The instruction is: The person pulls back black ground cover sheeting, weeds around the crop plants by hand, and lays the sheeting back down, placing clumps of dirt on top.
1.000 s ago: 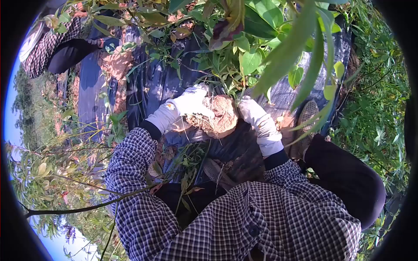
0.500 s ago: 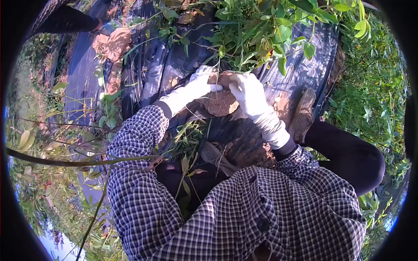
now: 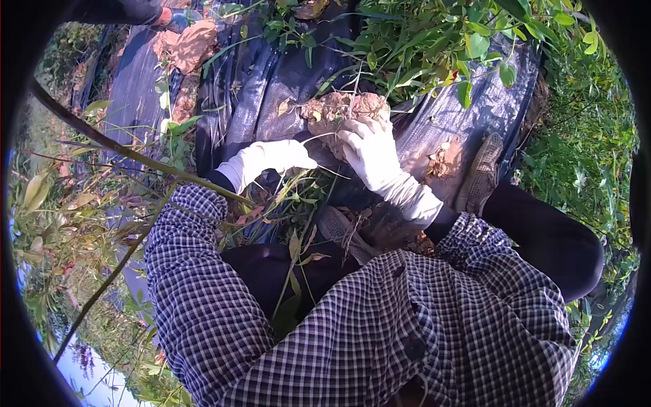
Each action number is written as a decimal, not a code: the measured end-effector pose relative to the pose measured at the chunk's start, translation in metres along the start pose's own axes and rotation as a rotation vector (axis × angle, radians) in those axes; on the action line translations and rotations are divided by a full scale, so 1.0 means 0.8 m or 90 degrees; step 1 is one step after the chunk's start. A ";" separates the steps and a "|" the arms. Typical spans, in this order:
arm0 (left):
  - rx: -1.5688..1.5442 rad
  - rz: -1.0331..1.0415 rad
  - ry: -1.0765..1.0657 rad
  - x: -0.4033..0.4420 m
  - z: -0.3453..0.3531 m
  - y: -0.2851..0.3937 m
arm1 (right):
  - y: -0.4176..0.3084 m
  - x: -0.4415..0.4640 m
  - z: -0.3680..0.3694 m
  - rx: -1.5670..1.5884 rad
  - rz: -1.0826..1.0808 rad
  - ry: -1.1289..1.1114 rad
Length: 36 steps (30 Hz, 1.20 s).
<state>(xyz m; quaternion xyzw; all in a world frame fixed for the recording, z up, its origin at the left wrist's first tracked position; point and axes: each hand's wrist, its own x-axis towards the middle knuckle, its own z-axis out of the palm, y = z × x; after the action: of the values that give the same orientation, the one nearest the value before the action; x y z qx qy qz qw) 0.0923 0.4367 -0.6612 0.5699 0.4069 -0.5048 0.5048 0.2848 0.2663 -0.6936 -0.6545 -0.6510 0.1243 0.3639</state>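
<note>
My left hand (image 3: 278, 156), in a white glove, is held to the left of a reddish-brown clump of soil (image 3: 339, 108). Its fingers are pressed together, and a thin pale stem (image 3: 332, 171) runs out by the fingertips; what they grip is not clear. My right hand (image 3: 369, 149), also gloved in white, has its curled fingers on the near side of the clump, which rests on black plastic sheeting (image 3: 281, 91). Thin stalks lie across the soil. Grass and weeds (image 3: 298, 190) are just below my left hand.
Leafy green plants (image 3: 434, 54) grow beyond the soil clump. A long bare branch (image 3: 129, 152) crosses in front of my left sleeve. My shoe (image 3: 480, 173) is on the right. Another person's foot (image 3: 182, 19) is at the upper left, beside more soil (image 3: 193, 47).
My left hand has drawn back from the soil, down and to the left. My right hand has moved slightly left, and more of the soil clump shows. The branch has shifted upward in view.
</note>
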 end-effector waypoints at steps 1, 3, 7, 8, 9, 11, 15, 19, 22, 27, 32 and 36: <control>0.129 0.072 0.065 -0.019 0.033 0.017 | -0.002 -0.011 0.010 0.008 0.018 -0.014; 0.133 0.057 0.104 -0.010 0.050 0.016 | -0.009 -0.017 -0.006 -0.012 -0.026 -0.052; 0.204 0.095 0.187 0.001 0.052 0.025 | 0.020 -0.025 -0.048 0.145 0.044 0.082; 0.321 0.099 0.203 -0.011 0.046 0.045 | 0.026 -0.032 -0.065 0.152 0.138 0.090; 0.439 0.103 0.221 -0.017 0.038 0.062 | 0.035 -0.037 -0.085 0.160 0.233 0.101; 0.406 0.170 0.263 -0.018 0.018 0.094 | 0.081 -0.071 -0.098 0.086 0.420 0.140; 0.306 0.549 0.610 0.006 0.001 0.151 | 0.141 -0.076 -0.122 0.062 0.614 0.181; 0.496 0.806 0.646 0.022 -0.001 0.226 | 0.203 -0.054 -0.098 -0.153 0.398 0.304; 0.422 0.804 0.694 0.079 -0.003 0.253 | 0.237 -0.031 -0.091 -0.142 0.379 0.249; 0.491 0.697 0.692 0.120 -0.032 0.290 | 0.292 0.022 -0.059 -0.115 0.446 0.286; 0.516 0.725 0.665 0.140 -0.052 0.286 | 0.303 0.042 -0.047 -0.168 0.434 0.290; 0.456 0.728 0.644 0.128 -0.067 0.274 | 0.287 0.059 -0.033 -0.270 0.469 0.292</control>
<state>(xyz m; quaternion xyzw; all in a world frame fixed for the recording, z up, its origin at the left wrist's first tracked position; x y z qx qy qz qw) 0.3311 0.4499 -0.7272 0.9713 0.0480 0.0461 0.2283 0.4817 0.3285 -0.8068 -0.9118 -0.2897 -0.0384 0.2884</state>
